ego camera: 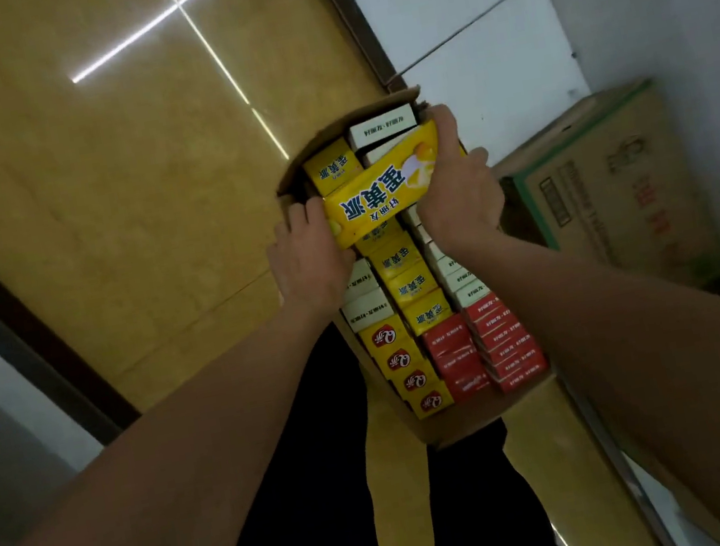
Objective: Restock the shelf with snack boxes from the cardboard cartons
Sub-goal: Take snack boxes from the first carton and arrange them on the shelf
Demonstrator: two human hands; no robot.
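One yellow snack box [384, 187] is in my hands right now, lying across the top of the open carton [464, 424] at a slant, right over the far rows of packed boxes. My left hand [305, 258] is closed around its nearer-left end and my right hand [458, 189] is clamped over its far-right end, fingers curled round the edge, so both are gripping that same box

My guess on handling: thin printed card, long and flat, probably pretty light since these look like individually boxed cakes. Stiff enough along the long edges, but the big printed face would likely dent if I squeezed the middle, so holding it by the two short ends like this seems the right call. The finish looks a bit glossy, so it could slide if I went one-handed with a loose pinch

Everything else relative to the carton: inside it there are more yellow boxes [408, 286] standing on end down the middle, white boxes [366, 309] on either side of them, and red boxes [452, 352] at the near end, all packed tight. A second closed carton [610, 183] sits to the right of the open one, against the wall. I can't see the shelf from here, so no idea which way the box needs to go
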